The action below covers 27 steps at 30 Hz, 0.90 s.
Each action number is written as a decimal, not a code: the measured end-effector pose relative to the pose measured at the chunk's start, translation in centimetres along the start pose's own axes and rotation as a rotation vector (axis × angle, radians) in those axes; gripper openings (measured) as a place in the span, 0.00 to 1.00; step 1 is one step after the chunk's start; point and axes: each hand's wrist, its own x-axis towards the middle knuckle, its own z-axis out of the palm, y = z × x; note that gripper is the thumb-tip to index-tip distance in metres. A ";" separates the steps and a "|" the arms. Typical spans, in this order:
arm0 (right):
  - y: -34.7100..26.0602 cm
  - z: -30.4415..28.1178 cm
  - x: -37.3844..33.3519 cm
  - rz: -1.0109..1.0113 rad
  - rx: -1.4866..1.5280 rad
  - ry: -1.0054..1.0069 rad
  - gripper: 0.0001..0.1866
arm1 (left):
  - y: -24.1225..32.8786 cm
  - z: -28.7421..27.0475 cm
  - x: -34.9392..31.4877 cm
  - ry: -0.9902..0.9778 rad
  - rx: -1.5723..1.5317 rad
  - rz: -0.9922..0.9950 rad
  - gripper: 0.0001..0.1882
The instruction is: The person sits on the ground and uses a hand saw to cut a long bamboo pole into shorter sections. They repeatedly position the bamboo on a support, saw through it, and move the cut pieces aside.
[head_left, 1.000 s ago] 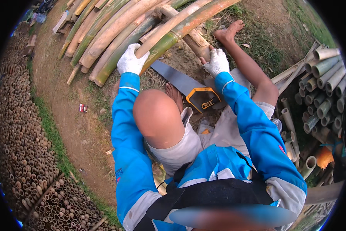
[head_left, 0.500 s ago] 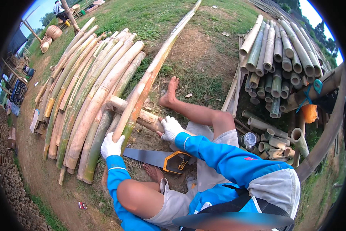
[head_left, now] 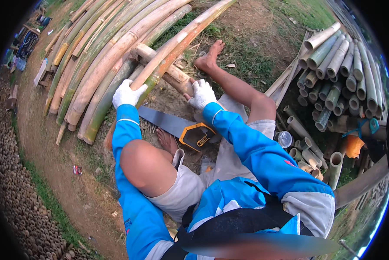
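A long bamboo pole (head_left: 187, 31), pale along one side and green to reddish brown along the other, slants away from me. It rests across a shorter, thick bamboo piece (head_left: 176, 78). My left hand (head_left: 127, 94), in a white glove, is closed around the pole's near end. My right hand (head_left: 202, 94), gloved too, grips the near right end of the shorter piece; some of its fingers are hidden. Below and between my hands lies a handsaw (head_left: 170, 121) with a grey blade and a yellow and black handle, untouched by either hand.
Long bamboo poles (head_left: 99, 73) lie side by side at the left. Cut bamboo tubes (head_left: 333, 82) are stacked at the right, with short offcuts (head_left: 305, 151) and a clear round container (head_left: 283, 138) near my knee. A small red packet (head_left: 77, 170) lies on the dirt.
The head view has tilted downward, so the surroundings sit differently in the picture. Both hands keep their places on the bamboo, and the saw lies where it was.
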 end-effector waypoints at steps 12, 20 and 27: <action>-0.2 -0.1 0.1 -0.030 -0.066 0.020 0.43 | -7.0 1.7 6.5 -0.385 -0.184 0.267 0.48; 0.0 0.5 -2.4 -0.331 -0.082 0.182 0.38 | -7.6 0.7 6.0 -0.442 -0.236 0.254 0.43; -2.0 -1.6 -19.6 -0.532 -0.108 -0.771 0.28 | -7.2 -0.3 5.1 -0.286 -0.173 0.103 0.50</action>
